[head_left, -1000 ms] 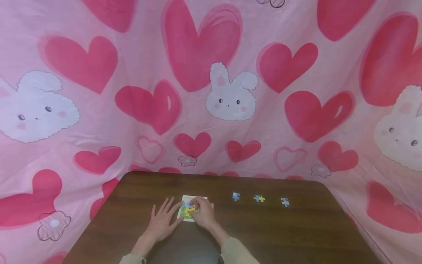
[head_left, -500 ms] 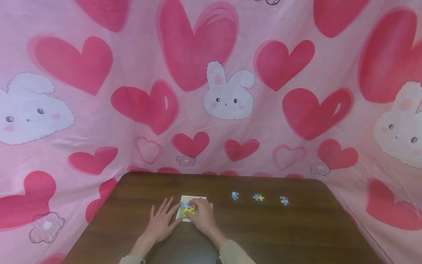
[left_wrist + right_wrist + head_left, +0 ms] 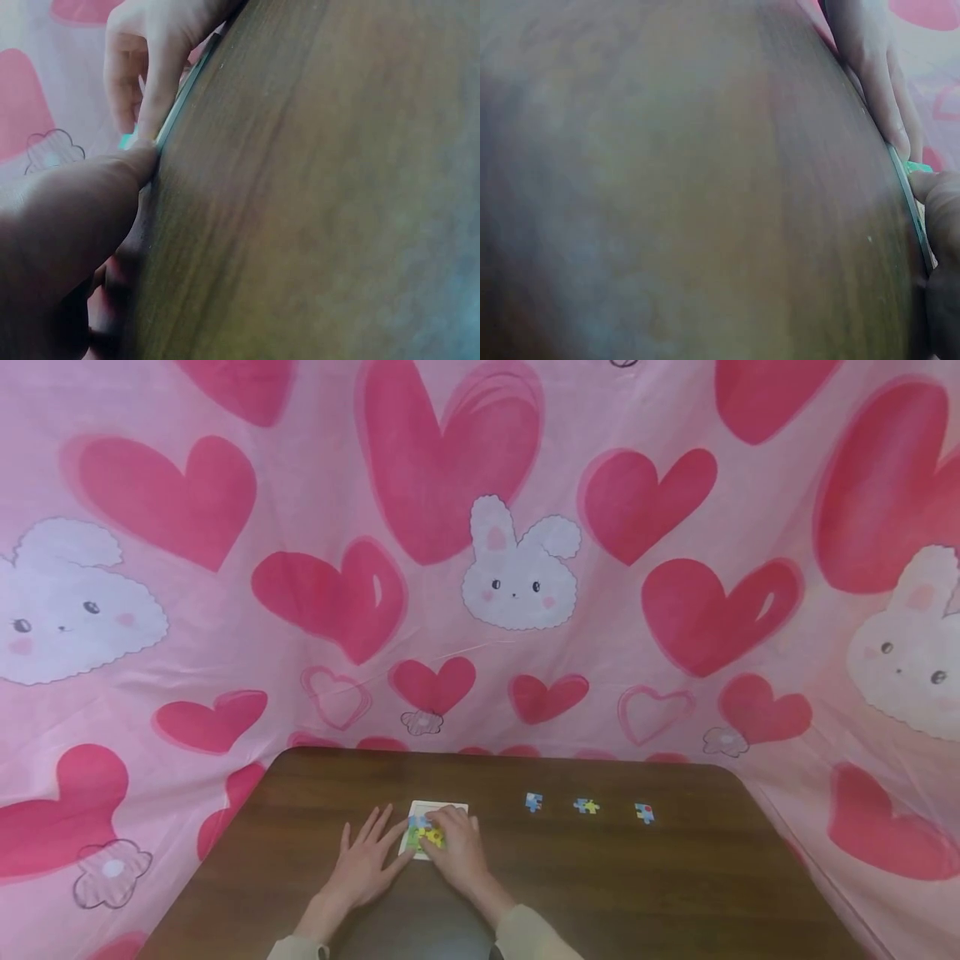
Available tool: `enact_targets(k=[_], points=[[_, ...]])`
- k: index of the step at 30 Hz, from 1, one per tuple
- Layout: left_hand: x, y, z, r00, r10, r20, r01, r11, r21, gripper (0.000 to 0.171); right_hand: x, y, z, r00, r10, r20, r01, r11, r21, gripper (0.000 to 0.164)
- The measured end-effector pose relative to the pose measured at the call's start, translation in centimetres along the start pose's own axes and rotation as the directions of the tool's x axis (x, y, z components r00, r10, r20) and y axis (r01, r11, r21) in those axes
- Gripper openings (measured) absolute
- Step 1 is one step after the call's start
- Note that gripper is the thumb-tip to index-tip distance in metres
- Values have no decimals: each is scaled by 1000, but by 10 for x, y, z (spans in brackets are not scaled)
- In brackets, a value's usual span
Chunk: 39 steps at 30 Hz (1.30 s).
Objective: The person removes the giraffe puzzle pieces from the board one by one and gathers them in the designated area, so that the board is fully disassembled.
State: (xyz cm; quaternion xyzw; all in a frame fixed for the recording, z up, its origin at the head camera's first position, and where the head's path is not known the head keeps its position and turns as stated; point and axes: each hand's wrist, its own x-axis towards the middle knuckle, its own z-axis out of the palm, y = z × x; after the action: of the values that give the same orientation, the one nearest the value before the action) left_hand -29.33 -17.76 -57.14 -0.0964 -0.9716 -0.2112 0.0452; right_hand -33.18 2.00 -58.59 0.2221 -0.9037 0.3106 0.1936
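A small white-framed jigsaw puzzle (image 3: 439,805) lies on the brown table, with blue, green and yellow giraffe-patterned pieces inside. My left hand (image 3: 362,867) lies along its left side, fingers spread, with the thumb and index finger at the frame's edge. My right hand (image 3: 460,850) bends over the right half, thumb and fingertips pinching a puzzle piece (image 3: 919,167) whose green edge shows above the frame in the right wrist view. The palm and fingers hide most of that piece and the frame's right side. In the left wrist view the frame (image 3: 180,101) appears edge-on, beside the left thumb.
Three loose puzzle pieces lie in a row to the right: a blue one (image 3: 534,802), a blue and yellow one (image 3: 587,807), and one with a red spot (image 3: 644,813). A pink heart-and-rabbit cloth (image 3: 525,693) hangs behind the table (image 3: 637,893).
The right hand's fingers have shifted slightly over the puzzle, covering more of its upper right. The left hand keeps its place at the frame, and the loose pieces lie as before.
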Motion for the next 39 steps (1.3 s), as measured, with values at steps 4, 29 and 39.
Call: enact_targets(k=[4,29,39], points=[[1,0,0,1000,6,-15,-5,1000,3,66,2,1,2,999,44,6,-44,998,54,31],[3,1,1,1000,-1,18,0,1000,18,68,1,3,-2,997,59,40,-63,993,104,33],[2,1,2,1000,2,5,-2,1000,14,63,1,1,-2,995,94,25,-97,984,149,26]])
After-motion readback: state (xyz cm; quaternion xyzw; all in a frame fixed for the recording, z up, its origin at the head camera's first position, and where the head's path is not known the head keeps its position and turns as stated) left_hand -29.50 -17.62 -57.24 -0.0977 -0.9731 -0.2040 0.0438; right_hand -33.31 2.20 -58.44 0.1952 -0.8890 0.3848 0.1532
